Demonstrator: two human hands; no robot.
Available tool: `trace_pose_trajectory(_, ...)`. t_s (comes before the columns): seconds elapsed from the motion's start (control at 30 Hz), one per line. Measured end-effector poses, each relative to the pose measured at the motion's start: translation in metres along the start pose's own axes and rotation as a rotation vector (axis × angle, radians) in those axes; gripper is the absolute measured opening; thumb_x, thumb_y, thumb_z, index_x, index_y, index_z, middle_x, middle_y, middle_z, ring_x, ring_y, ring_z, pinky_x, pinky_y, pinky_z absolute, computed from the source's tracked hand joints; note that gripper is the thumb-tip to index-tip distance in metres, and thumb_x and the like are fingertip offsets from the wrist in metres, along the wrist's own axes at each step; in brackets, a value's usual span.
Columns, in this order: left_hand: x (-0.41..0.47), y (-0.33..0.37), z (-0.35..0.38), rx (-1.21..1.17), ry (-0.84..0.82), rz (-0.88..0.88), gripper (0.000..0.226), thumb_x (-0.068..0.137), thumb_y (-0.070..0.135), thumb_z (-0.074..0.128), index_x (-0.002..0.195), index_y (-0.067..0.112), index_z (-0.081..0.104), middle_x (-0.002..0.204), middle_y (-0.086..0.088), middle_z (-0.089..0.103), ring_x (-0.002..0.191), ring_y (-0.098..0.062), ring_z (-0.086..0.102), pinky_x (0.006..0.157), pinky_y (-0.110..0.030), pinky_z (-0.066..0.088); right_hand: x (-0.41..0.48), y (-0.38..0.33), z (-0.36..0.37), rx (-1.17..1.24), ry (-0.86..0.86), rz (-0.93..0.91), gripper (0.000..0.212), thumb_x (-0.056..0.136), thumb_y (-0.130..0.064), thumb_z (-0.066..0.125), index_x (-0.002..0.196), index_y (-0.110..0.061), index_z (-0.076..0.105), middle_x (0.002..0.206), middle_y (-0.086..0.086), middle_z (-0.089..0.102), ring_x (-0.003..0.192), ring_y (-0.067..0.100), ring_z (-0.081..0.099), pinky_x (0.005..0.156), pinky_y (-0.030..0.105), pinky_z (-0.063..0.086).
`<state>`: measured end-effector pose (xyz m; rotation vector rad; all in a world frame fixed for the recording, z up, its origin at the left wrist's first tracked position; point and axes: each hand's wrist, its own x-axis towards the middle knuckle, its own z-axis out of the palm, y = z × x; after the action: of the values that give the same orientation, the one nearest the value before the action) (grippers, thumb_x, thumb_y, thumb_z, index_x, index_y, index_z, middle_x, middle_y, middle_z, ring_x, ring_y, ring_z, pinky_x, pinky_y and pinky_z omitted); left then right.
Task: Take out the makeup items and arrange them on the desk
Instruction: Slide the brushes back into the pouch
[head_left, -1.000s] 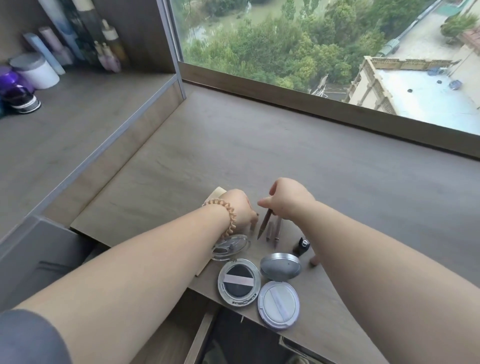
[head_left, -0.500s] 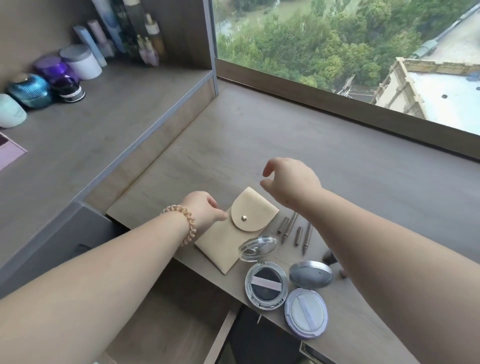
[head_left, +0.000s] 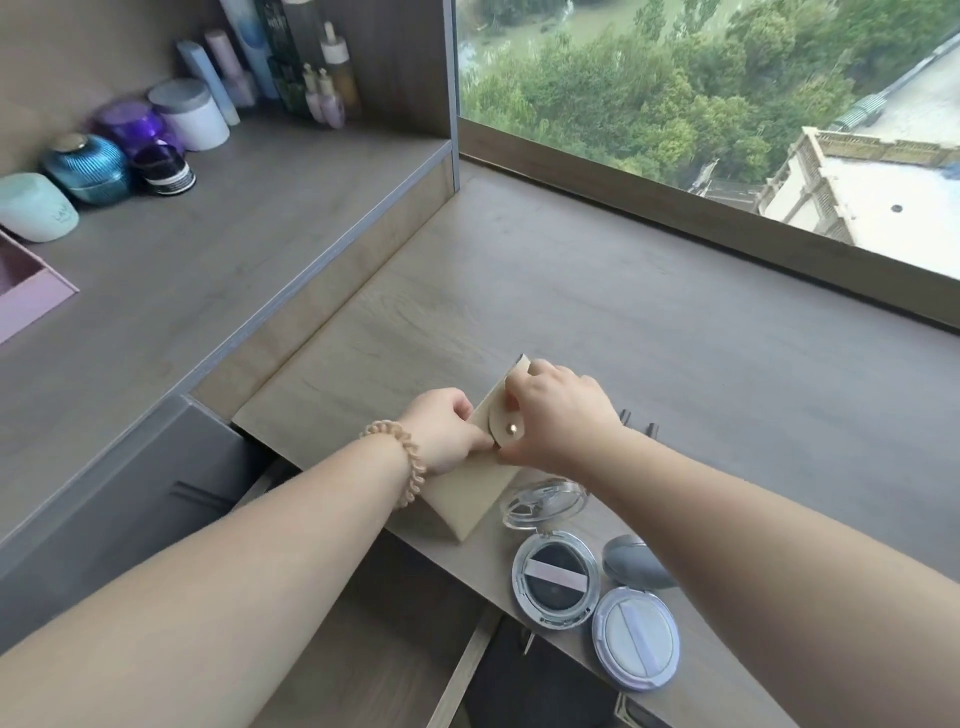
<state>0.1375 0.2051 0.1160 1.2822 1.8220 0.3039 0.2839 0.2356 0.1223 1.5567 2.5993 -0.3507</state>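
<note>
On the raised shelf (head_left: 218, 244) at the far left stand glossy jars: a pale mint one (head_left: 34, 208), a ribbed teal one (head_left: 85, 169), a purple one (head_left: 135, 127) and a white tub with a grey lid (head_left: 189, 114), with slim bottles (head_left: 291, 67) behind them. A pink tray (head_left: 26, 296) juts in at the left edge. Lower down, the wood-grain counter (head_left: 597, 291) runs to the window.

The left hand (head_left: 447, 436), a coiled beige hair tie (head_left: 397, 467) at its wrist, presses its fingers (head_left: 480, 441) together on the left edge of a soft, matte beige pouch (head_left: 467, 499) lying near the counter's front edge. The right hand (head_left: 561, 421) covers the pouch's rounded flap, which carries a small brass snap; its thumb and fingers pinch the flap.

Just right of the pouch lie an open round compact (head_left: 553, 577) with a clear hinged lid and dark puff, then a second one (head_left: 636, 642) with a pale lavender puff and a grey domed lid. Two dark pencil tips (head_left: 638, 422) show beyond the right forearm.
</note>
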Motion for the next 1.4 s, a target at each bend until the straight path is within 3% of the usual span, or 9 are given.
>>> trace_pose_trajectory(0.13, -0.022, 0.014, -0.042, -0.35, -0.119, 0.062, 0.013, 0.079, 0.003, 0.069, 0.083, 0.008, 0.057, 0.085, -0.014, 0.063, 0.078, -0.025, 0.06, 0.076, -0.042, 0.052, -0.013, -0.001, -0.038, 0.139, 0.178, -0.023, 0.041, 0.074, -0.047, 0.062, 0.104, -0.021, 0.056, 0.102, 0.002, 0.053, 0.099, 0.025, 0.054, 0.08, 0.037, 0.044)
trace_pose_trajectory(0.27, -0.054, 0.039, -0.075, -0.568, -0.151, 0.152, 0.03, 0.08, -0.006, 0.064, 0.109, -0.001, 0.056, 0.097, -0.019, 0.066, 0.081, -0.028, 0.065, 0.073, -0.039, 0.057, -0.028, -0.013, -0.076, 0.303, 0.331, -0.072, 0.059, 0.061, -0.062, 0.071, 0.104, -0.025, 0.054, 0.098, -0.003, 0.051, 0.093, 0.021, 0.053, 0.082, 0.038, 0.045)
trace_pose_trajectory(0.57, -0.119, 0.09, -0.08, -0.717, -0.194, 0.242, 0.032, 0.062, 0.002, 0.06, 0.093, -0.005, 0.065, 0.081, -0.02, 0.065, 0.066, -0.026, 0.064, 0.063, -0.032, 0.056, -0.08, -0.005, -0.118, 0.256, 0.712, -0.234, 0.025, 0.083, -0.041, 0.059, 0.097, -0.024, 0.072, 0.101, -0.007, 0.072, 0.093, 0.018, 0.068, 0.091, 0.036, 0.043)
trace_pose_trajectory(0.73, -0.141, 0.113, -0.076, -0.69, -0.214, 0.32, 0.018, 0.075, -0.007, 0.059, 0.093, -0.005, 0.063, 0.084, -0.022, 0.064, 0.068, -0.028, 0.063, 0.063, -0.031, 0.056, -0.097, 0.003, -0.131, 0.172, 0.878, -0.218, 0.027, 0.094, -0.024, 0.044, 0.077, -0.015, 0.063, 0.075, -0.001, 0.07, 0.072, 0.025, 0.065, 0.092, 0.034, 0.043)
trace_pose_trajectory(0.97, -0.155, 0.106, -0.08, -0.591, -0.199, 0.259, 0.023, 0.063, -0.001, 0.058, 0.084, 0.004, 0.067, 0.075, -0.017, 0.064, 0.059, -0.027, 0.06, 0.06, -0.032, 0.053, -0.111, 0.029, -0.167, 0.878, 0.935, 0.099, 0.022, 0.097, -0.015, 0.046, 0.077, -0.015, 0.057, 0.066, -0.009, 0.054, 0.062, 0.007, 0.048, 0.059, 0.027, 0.037)
trace_pose_trajectory(1.13, -0.159, 0.107, -0.077, -0.53, -0.256, 0.217, 0.029, 0.057, -0.001, 0.054, 0.082, 0.007, 0.065, 0.073, -0.016, 0.063, 0.058, -0.026, 0.059, 0.06, -0.031, 0.051, -0.109, 0.039, -0.178, 0.855, 0.765, 0.064, 0.03, 0.097, -0.019, 0.046, 0.07, -0.006, 0.052, 0.061, -0.002, 0.046, 0.058, 0.014, 0.039, 0.057, 0.033, 0.032)
trace_pose_trajectory(1.27, -0.161, 0.112, -0.075, -0.427, -0.268, 0.216, 0.024, 0.059, -0.007, 0.05, 0.068, 0.012, 0.063, 0.065, -0.011, 0.062, 0.052, -0.023, 0.058, 0.053, -0.027, 0.051, -0.104, 0.05, -0.182, 0.881, 0.798, 0.147, 0.026, 0.096, -0.023, 0.047, 0.072, -0.018, 0.054, 0.065, -0.006, 0.052, 0.064, 0.015, 0.047, 0.062, 0.034, 0.036)
trace_pose_trajectory(1.33, -0.16, 0.114, -0.073, -0.411, -0.264, 0.22, 0.024, 0.058, -0.006, 0.05, 0.066, 0.012, 0.064, 0.064, -0.011, 0.062, 0.051, -0.023, 0.057, 0.051, -0.026, 0.051, -0.106, 0.056, -0.18, 0.68, 0.812, 0.202, 0.011, 0.093, -0.026, 0.052, 0.088, -0.018, 0.06, 0.079, -0.003, 0.06, 0.08, 0.022, 0.056, 0.072, 0.036, 0.041)
trace_pose_trajectory(1.4, -0.16, 0.116, -0.071, -0.409, -0.254, 0.227, 0.025, 0.053, -0.003, 0.05, 0.062, 0.014, 0.066, 0.063, -0.01, 0.062, 0.052, -0.023, 0.057, 0.053, -0.027, 0.05, -0.11, 0.059, -0.175, 0.309, 0.861, 0.208, 0.023, 0.084, -0.025, 0.064, 0.106, -0.018, 0.06, 0.1, 0.002, 0.059, 0.098, 0.027, 0.055, 0.084, 0.04, 0.039)
